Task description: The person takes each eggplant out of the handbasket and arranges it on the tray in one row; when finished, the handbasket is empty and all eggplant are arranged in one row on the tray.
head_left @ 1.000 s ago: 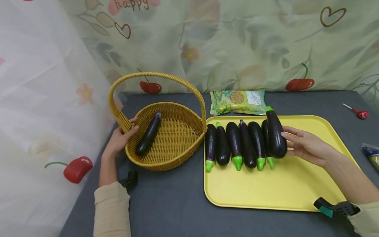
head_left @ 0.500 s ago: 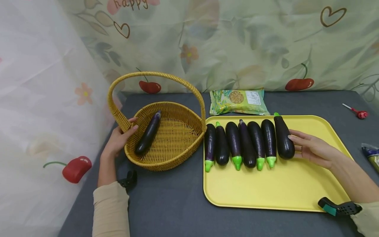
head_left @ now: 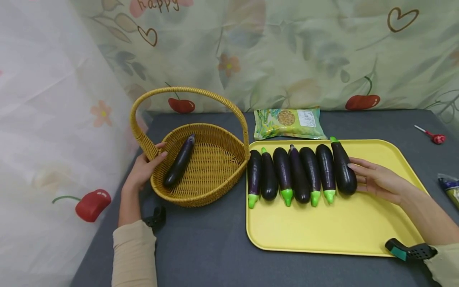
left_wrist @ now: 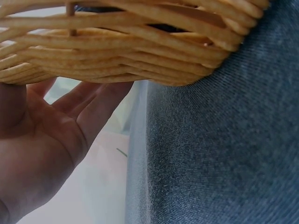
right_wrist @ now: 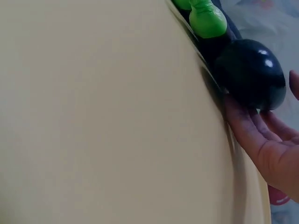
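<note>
My left hand (head_left: 141, 171) holds the wicker basket (head_left: 201, 199) at its left side, by the foot of the tall handle, thumb toward the rim. In the left wrist view its fingers reach behind the woven wall (left_wrist: 117, 60). One dark eggplant (head_left: 179, 161) lies slantwise inside. My right hand (head_left: 376, 179) grips another eggplant (head_left: 344, 169) near its rounded lower end. That eggplant is at the right end of a row of eggplants (head_left: 297, 175) on the yellow tray (head_left: 308, 231), its green stem pointing away. The right wrist view shows fingers against the eggplant's underside (right_wrist: 252, 74).
Behind the tray lies a green and yellow food packet (head_left: 288, 123). A red lollipop (head_left: 435, 137) is at the far right, with another packet (head_left: 450, 187) at the right edge. The patterned cloth (head_left: 279, 56) hangs close behind the grey table (head_left: 201, 247).
The right hand has brought its eggplant from over the row's right end to a place beside it on the tray. It then tilted slightly. The left hand and basket stay put.
</note>
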Demonstrator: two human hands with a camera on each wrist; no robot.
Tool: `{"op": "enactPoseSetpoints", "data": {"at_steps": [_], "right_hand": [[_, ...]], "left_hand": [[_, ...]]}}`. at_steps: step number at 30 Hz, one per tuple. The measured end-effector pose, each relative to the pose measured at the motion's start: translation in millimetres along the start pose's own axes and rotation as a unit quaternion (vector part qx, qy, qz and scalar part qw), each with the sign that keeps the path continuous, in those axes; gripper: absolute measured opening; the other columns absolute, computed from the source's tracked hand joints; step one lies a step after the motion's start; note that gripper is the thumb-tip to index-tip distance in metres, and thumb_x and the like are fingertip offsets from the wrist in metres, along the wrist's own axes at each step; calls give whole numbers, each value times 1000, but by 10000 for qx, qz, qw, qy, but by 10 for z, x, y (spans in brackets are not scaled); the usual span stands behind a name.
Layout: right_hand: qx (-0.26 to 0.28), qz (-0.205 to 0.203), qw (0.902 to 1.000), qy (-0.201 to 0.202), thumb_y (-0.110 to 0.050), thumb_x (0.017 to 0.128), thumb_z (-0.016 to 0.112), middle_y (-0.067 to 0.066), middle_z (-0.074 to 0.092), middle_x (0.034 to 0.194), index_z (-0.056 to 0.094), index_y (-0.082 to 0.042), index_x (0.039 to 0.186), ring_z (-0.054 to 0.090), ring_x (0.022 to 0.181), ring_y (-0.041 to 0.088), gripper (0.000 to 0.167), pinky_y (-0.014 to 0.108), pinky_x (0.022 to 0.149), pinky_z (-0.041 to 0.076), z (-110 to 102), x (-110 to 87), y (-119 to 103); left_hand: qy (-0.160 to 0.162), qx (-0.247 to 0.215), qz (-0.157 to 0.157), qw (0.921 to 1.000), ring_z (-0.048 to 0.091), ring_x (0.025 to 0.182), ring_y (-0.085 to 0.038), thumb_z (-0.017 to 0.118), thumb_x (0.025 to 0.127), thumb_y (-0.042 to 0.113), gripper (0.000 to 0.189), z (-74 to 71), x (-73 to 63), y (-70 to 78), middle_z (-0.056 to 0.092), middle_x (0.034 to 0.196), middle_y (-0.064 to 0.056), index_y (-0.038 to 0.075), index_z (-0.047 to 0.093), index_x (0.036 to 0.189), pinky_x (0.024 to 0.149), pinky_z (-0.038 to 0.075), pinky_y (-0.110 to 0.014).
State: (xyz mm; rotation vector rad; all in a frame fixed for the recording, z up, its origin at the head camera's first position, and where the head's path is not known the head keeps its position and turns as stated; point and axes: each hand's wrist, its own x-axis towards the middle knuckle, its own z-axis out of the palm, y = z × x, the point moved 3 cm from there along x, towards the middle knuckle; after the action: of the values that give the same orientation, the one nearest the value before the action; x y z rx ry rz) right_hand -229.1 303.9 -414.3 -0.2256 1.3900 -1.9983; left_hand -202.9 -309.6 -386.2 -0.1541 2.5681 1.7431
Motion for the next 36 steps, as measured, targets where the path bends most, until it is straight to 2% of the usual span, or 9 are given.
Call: {"op": "enactPoseSetpoints", "data": {"at_steps": [2,6,10,15,17,22,29,34,36], "right_hand": [[-449,139,9978,468,-11,105,36,1,61,116,41,-16,137,61,102,18,33,36,82,51,-7,0,-4],[-1068,392,9881,1040,-13,103,44,1,61,110,14,-8,145,63,97,18,52,35,79,52,11,8,-18],[-1582,510,9786,1215,-16,102,47,0,61,107,9,-3,148,63,94,16,61,33,78,51,25,12,-38],[-2333,599,9611,1350,-21,102,48,-8,60,105,4,6,149,63,94,10,70,28,79,50,24,19,-66],[-2338,627,9604,1377,-21,101,49,-8,61,104,6,6,148,63,94,11,69,28,79,50,23,17,-65],[-2111,693,9658,1335,-19,101,49,-7,62,104,4,7,148,63,94,11,69,31,80,51,25,-1,-48],[-2031,677,9675,1345,-18,101,51,-8,59,106,-1,3,150,63,96,10,74,33,81,51,40,-11,-57],[-2363,664,9608,1285,-19,101,50,-9,54,111,1,6,150,60,97,5,73,34,83,51,48,-17,-70],[-2557,674,9561,1260,-20,102,49,-2,51,118,3,7,149,59,97,3,72,35,84,50,51,-16,-76]], "left_hand": [[-6,-29,-10,10000,41,127,-31,55,97,38,62,0,1,0,35,147,-15,15,33,150,92,40,-32],[-22,-59,-33,10000,39,128,-31,54,97,37,61,3,-3,8,34,148,-15,14,33,150,98,37,-39],[-17,-34,-58,10000,37,130,-31,54,98,36,60,6,-8,21,33,149,-14,14,33,150,102,33,-46],[-11,-22,-93,10000,37,130,-31,54,98,35,60,6,3,17,33,149,-15,13,33,150,102,33,-47],[-5,-9,-82,10000,37,129,-31,54,98,36,60,6,8,12,33,149,-14,14,33,150,101,33,-46],[25,64,-42,10000,39,128,-30,54,97,39,61,9,5,15,35,148,-14,15,35,149,100,34,-45],[68,38,-42,10000,38,129,-30,55,97,39,60,23,-14,24,35,148,-12,15,35,149,102,33,-47],[55,62,-36,10000,38,129,-30,54,97,40,62,16,-18,26,34,149,-11,15,35,149,101,33,-46],[52,88,-29,9999,38,130,-30,54,97,40,61,9,-13,23,34,149,-11,15,34,149,101,34,-45]]}}
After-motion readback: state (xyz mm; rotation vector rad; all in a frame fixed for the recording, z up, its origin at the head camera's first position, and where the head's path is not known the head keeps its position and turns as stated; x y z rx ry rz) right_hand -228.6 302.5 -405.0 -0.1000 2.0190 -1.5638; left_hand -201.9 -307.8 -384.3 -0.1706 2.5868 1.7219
